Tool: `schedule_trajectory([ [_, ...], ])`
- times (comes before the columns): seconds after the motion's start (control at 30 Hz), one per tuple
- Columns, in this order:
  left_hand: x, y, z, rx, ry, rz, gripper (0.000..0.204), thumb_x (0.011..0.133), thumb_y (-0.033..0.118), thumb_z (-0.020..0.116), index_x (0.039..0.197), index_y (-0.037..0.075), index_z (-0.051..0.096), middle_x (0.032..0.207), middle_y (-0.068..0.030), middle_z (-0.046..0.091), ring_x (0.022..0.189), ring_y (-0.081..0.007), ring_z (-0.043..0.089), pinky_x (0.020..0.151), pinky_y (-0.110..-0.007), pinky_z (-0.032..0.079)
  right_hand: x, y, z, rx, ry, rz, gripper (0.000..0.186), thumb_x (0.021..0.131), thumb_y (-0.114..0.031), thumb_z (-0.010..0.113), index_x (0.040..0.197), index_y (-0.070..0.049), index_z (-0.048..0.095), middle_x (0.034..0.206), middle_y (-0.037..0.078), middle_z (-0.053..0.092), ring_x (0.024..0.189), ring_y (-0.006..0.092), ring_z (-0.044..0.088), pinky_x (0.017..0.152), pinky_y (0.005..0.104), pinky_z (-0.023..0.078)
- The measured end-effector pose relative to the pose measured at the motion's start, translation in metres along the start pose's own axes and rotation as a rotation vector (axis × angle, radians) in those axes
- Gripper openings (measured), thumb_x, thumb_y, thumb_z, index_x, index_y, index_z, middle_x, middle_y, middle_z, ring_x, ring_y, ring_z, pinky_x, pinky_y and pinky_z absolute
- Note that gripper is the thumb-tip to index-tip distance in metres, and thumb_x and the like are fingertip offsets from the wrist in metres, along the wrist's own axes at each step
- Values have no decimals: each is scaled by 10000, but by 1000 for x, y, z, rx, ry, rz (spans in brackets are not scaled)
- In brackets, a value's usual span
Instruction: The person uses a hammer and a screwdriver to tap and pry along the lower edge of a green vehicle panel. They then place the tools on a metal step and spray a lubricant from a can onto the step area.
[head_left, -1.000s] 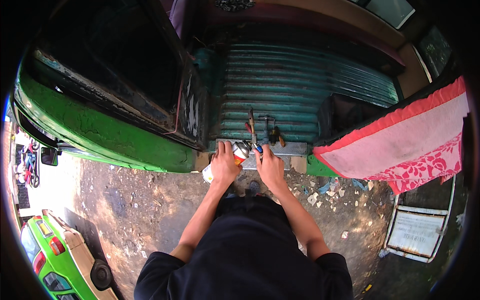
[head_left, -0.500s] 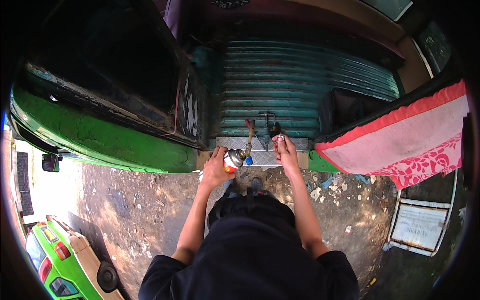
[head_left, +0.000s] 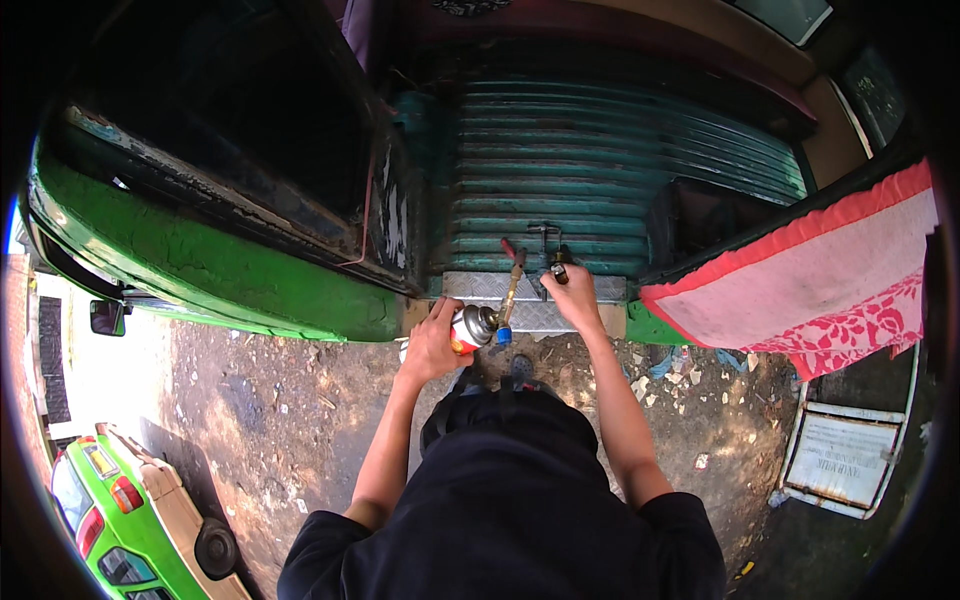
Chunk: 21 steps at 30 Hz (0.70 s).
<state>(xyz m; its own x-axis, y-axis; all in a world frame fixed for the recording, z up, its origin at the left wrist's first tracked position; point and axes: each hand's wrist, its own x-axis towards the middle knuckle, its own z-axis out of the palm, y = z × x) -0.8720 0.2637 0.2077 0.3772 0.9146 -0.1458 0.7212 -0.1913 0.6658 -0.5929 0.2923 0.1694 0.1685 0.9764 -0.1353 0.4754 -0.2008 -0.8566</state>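
My left hand (head_left: pixel 433 343) is wrapped round a gas canister (head_left: pixel 466 327) with a red-and-white label, tilted on its side. A blow torch head (head_left: pixel 507 306) in brass, with a blue knob and a red tip, is fitted to the canister's top and points away from me. My right hand (head_left: pixel 574 298) is closed over the metal step, its fingertips at a small dark object with a brass-coloured part (head_left: pixel 559 266). What its fingers pinch is hidden. Just left of those fingertips, a T-handled metal tool (head_left: pixel 543 238) lies across the step's far edge.
The metal tread-plate step (head_left: pixel 470 287) borders a ribbed green vehicle floor (head_left: pixel 545 160). Green bodywork (head_left: pixel 220 285) lies left; a pink-and-red cloth (head_left: pixel 800 285) hangs right. A white metal frame (head_left: pixel 840 450) stands on littered ground, and a green car (head_left: pixel 120 510) is at lower left.
My right hand has moved from holding up a small shiny piece to the dark object on the step, its fingers turned downward. My left hand keeps the canister almost where it was.
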Motion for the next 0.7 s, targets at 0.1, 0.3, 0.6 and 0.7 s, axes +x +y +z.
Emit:
schedule_trajectory([
  [0.1, -3, 1, -3, 19, 2, 1, 776, 542, 137, 872, 1227, 82, 511, 1171, -152, 618, 1076, -425, 621, 865, -502, 525, 3, -5, -8, -80, -92, -25, 424, 929, -398, 675, 766, -8, 640, 597, 42, 539, 574, 159, 503, 609, 407, 413],
  [0.3, -1, 6, -4, 10, 2, 25, 766, 542, 129, 871, 1218, 87, 513, 1159, -145, 619, 1068, -420, 625, 855, -500, 528, 3, 10, -4, 390, -81, -8, 366, 997, -394, 639, 936, -33, 633, 711, 14, 577, 579, 127, 487, 604, 327, 409],
  [0.6, -7, 5, -5, 54, -19, 53, 785, 533, 145, 883, 1222, 96, 511, 1169, -138, 614, 1055, -425, 629, 846, -498, 530, 5, -5, -5, 412, -85, 168, 373, 1019, -376, 567, 819, -61, 556, 643, -37, 469, 506, 41, 374, 474, 236, 265],
  [0.7, -10, 5, -6, 68, -24, 45, 781, 531, 147, 886, 1217, 94, 516, 1183, -134, 611, 1057, -419, 630, 846, -499, 530, 11, 3, 4, 413, -12, 180, 410, 988, -374, 538, 742, -47, 551, 624, -23, 481, 505, 49, 379, 473, 251, 275],
])
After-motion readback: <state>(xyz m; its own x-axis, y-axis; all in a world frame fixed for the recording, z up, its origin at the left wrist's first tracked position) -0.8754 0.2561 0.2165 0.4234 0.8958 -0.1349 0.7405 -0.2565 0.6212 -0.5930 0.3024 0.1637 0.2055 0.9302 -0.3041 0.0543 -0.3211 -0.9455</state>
